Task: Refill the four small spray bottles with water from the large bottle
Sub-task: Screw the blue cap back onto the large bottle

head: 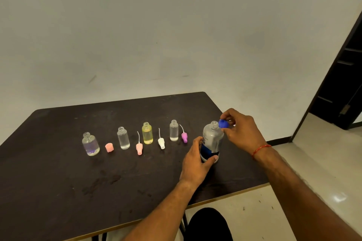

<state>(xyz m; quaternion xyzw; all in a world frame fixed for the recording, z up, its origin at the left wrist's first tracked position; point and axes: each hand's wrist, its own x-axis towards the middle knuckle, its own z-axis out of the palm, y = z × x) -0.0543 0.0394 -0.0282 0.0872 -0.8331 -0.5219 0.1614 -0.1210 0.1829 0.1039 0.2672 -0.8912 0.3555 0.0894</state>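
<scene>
My right hand (pixel 241 131) pinches the blue cap (pixel 223 123) between thumb and fingertips, just beside the open neck of the large bottle (pixel 212 141), which leaves the mouth free for pouring. My left hand (pixel 197 160) is curled round the lower body of that bottle, over its blue label. I take this grip as there to steady the bottle upright on the table (pixel 58 182), where it stands near the right edge.

To the left runs the row of small spray bottles: the leftmost bottle (pixel 90 145), the second bottle (pixel 123 138), the yellow bottle (pixel 147 133) and the fourth bottle (pixel 174 130), all upright with bare necks. Each has its top beside it on the right: a peach cap (pixel 109 147), a pink spray head (pixel 139 148), a white spray head (pixel 161 143) and a purple spray head (pixel 184 137). They probably sit there so each goes back on its own bottle.

My fingers hide most of the label, so I cannot read it. The water level in the large bottle is hard to make out, and so is how much the small ones hold. The table's near corner is cut off.
</scene>
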